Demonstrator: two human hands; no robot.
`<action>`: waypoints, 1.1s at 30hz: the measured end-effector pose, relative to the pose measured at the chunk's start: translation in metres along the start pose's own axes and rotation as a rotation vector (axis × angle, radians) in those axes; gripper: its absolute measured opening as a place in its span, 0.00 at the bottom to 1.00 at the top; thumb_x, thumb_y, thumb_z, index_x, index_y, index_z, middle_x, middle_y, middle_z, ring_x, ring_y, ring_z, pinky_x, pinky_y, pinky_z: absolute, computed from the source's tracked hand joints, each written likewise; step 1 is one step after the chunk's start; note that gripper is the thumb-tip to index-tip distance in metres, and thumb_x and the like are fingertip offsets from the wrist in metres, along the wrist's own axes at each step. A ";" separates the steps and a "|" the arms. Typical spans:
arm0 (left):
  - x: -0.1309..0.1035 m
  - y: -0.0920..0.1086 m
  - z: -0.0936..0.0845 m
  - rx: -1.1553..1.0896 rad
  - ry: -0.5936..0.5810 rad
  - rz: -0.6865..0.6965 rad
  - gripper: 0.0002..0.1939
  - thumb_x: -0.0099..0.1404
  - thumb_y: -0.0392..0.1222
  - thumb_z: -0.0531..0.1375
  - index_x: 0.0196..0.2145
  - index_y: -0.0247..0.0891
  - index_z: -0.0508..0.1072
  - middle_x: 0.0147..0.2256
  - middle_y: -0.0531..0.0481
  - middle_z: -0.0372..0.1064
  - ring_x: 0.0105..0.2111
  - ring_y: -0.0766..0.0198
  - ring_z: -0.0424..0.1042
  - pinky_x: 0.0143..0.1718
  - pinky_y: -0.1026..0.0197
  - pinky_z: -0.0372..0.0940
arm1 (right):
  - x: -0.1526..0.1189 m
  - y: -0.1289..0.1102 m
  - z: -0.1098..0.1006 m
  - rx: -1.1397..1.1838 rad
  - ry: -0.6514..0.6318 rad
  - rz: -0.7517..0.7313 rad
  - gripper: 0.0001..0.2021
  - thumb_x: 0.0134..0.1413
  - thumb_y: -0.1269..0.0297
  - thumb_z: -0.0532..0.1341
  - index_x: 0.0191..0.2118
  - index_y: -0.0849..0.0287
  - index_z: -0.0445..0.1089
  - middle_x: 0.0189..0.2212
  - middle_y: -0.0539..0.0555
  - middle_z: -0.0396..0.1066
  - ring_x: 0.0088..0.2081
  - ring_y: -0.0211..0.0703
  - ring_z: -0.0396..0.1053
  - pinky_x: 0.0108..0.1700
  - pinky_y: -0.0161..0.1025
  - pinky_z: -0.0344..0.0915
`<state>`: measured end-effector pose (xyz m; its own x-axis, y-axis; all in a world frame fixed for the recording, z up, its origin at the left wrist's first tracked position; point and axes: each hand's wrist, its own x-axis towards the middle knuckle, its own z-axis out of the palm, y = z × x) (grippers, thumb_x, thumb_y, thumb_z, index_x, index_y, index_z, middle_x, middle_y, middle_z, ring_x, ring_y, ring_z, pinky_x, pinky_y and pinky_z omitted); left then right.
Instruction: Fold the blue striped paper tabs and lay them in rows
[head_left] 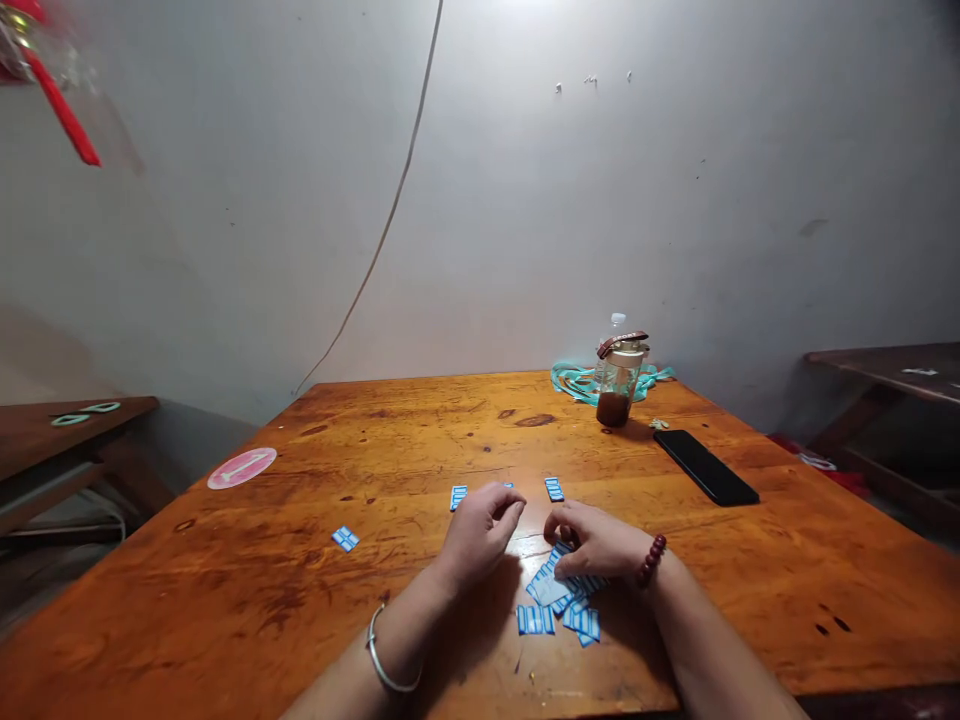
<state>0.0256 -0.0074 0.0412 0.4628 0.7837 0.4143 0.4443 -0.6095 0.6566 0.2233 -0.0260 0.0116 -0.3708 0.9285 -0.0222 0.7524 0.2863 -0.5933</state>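
My left hand [484, 525] is above the middle of the wooden table, its fingers curled in and the thumb against them. Whatever it may hold is hidden. Just behind it lie a small blue-and-white card [458, 497] and part of another [509, 486]. My right hand [600, 540] is bent over a loose pile of blue-and-white cards [550, 588], thumb and fingers apart, the thumb touching or close above the pile. Beyond the right fingers is a single striped card [553, 489]. Off to the left lies one more card [345, 538].
A wooden table [225, 600] stands against a grey wall. On its right are a black phone [705, 467], a strapped bottle with brown liquid [615, 400] and turquoise ribbon [574, 382]. A round pink sticker [242, 468] is at the left edge. Benches flank both sides.
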 end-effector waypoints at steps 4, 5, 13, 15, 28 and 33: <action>-0.007 -0.020 0.002 -0.011 0.033 -0.021 0.10 0.60 0.40 0.50 0.28 0.38 0.71 0.26 0.51 0.67 0.27 0.65 0.64 0.29 0.65 0.57 | 0.000 -0.007 -0.002 0.077 -0.015 0.014 0.12 0.38 0.64 0.62 0.34 0.58 0.68 0.29 0.48 0.62 0.29 0.35 0.59 0.29 0.30 0.55; -0.008 -0.023 0.000 -0.018 0.045 -0.029 0.11 0.60 0.41 0.50 0.28 0.38 0.71 0.26 0.51 0.67 0.27 0.65 0.64 0.29 0.65 0.57 | -0.001 -0.010 -0.002 0.079 -0.021 -0.004 0.12 0.38 0.64 0.62 0.35 0.57 0.68 0.29 0.48 0.62 0.30 0.35 0.59 0.30 0.30 0.55; -0.008 -0.023 -0.005 -0.086 0.106 -0.057 0.12 0.60 0.42 0.50 0.27 0.37 0.71 0.24 0.51 0.67 0.26 0.65 0.64 0.29 0.65 0.56 | -0.007 -0.023 0.003 -0.073 -0.133 -0.031 0.14 0.32 0.62 0.66 0.32 0.53 0.69 0.33 0.47 0.64 0.37 0.41 0.58 0.39 0.35 0.54; -0.009 -0.022 -0.002 -0.096 0.098 -0.054 0.12 0.60 0.41 0.51 0.28 0.37 0.71 0.24 0.51 0.67 0.26 0.65 0.64 0.28 0.65 0.56 | -0.005 -0.020 0.006 -0.006 -0.140 -0.011 0.10 0.34 0.64 0.64 0.28 0.57 0.69 0.30 0.48 0.64 0.35 0.40 0.59 0.36 0.33 0.54; -0.010 -0.018 0.006 -0.459 -0.087 -0.170 0.12 0.58 0.46 0.54 0.31 0.35 0.71 0.27 0.51 0.67 0.26 0.66 0.64 0.27 0.67 0.57 | 0.014 -0.020 0.012 1.008 0.167 0.081 0.12 0.42 0.59 0.62 0.25 0.61 0.60 0.17 0.43 0.55 0.18 0.28 0.50 0.19 0.28 0.47; -0.012 -0.019 0.013 -0.522 -0.096 -0.207 0.11 0.57 0.45 0.54 0.28 0.33 0.70 0.24 0.52 0.65 0.25 0.68 0.62 0.25 0.67 0.55 | 0.017 -0.024 0.018 1.031 0.105 0.030 0.11 0.41 0.61 0.63 0.25 0.63 0.62 0.19 0.45 0.59 0.20 0.30 0.56 0.23 0.29 0.52</action>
<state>0.0211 -0.0069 0.0155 0.4850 0.8513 0.2004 0.1065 -0.2850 0.9526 0.1891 -0.0218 0.0107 -0.2732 0.9619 -0.0077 -0.0895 -0.0333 -0.9954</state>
